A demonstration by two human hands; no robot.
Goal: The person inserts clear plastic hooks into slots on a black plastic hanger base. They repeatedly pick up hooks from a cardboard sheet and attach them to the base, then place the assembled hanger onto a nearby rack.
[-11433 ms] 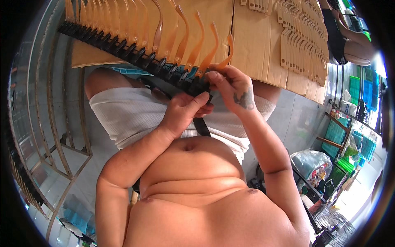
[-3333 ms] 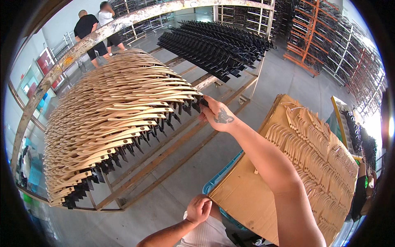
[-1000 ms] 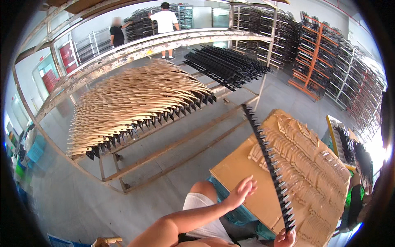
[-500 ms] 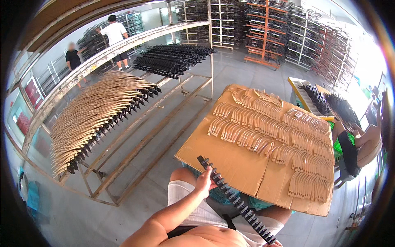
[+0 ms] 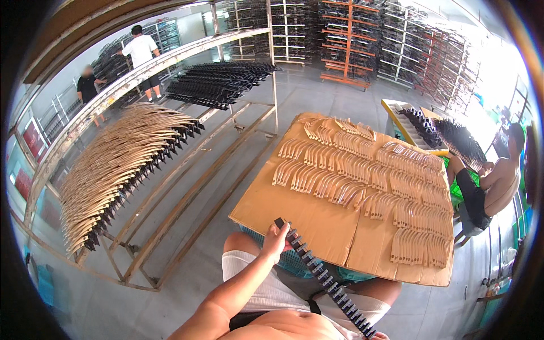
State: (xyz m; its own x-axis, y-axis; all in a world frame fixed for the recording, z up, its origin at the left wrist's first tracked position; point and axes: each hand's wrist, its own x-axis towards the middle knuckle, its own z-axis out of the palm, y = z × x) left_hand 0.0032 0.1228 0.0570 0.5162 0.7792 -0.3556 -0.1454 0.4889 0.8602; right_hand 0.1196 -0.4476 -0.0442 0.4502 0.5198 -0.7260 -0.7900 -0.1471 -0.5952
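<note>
Bare black clip strip (image 5: 324,277), held two-handed, as seen from where I stand. The strip slants across the pale shorts (image 5: 255,289), its upper end just beside the near edge of the cardboard-covered tabletop (image 5: 263,204); whether the two touch, I cannot tell. Left hand (image 5: 274,243): grip closed around the upper end. Right hand (image 5: 378,336): at the lower end, mostly cut off by the view, so I cannot tell how its grip stands. Good practice, in my judgement: support both ends so that the length does not sag or twist, leave the clips uncovered, and keep the upper end clear of the curved tan pieces (image 5: 340,190), whose neat rows a swing could disturb.
</note>
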